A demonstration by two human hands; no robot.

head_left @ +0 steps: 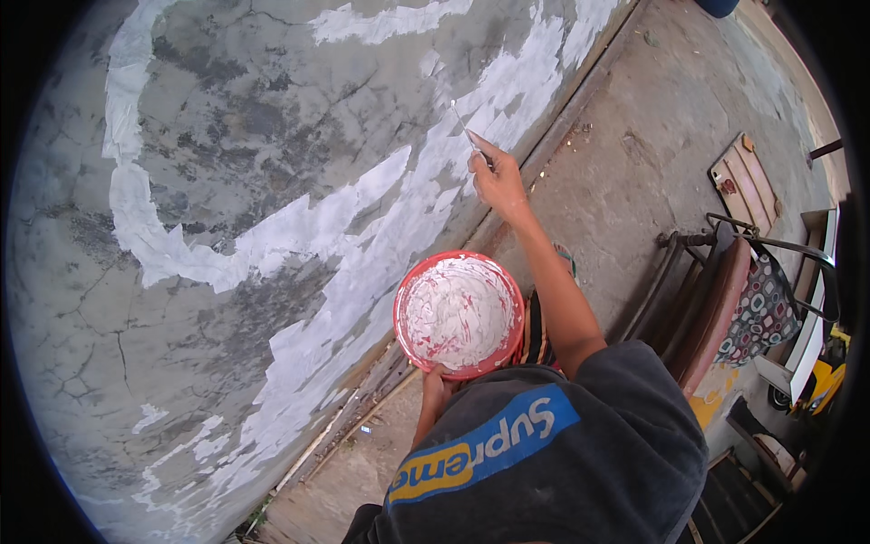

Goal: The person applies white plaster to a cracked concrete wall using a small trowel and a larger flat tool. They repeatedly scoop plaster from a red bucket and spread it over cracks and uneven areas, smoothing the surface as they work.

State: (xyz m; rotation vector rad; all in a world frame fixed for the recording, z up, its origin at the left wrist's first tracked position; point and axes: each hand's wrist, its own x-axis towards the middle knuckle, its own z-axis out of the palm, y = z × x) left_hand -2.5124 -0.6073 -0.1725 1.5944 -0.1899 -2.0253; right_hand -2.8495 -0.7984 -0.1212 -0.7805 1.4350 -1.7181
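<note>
My right hand [498,179] is closed round a thin-bladed tool that looks like a putty knife [463,124]. It is seen nearly edge-on, with a dab of white paste at its tip. The tip is at the grey cracked wall [236,136]; I cannot tell whether it touches. White filler [313,222] covers the wall in uneven bands and patches. Close to my body, my left hand [438,386] grips the near rim of a round red basin [520,317]. White paste [458,308] is smeared over the basin's inside, with red showing through in streaks.
A concrete floor [625,136] runs along the wall's foot. To the right are a metal-framed chair [702,308] with a patterned cloth [761,304] and a pinkish slatted panel [745,184]. A dark blue container [718,5] stands at the far top.
</note>
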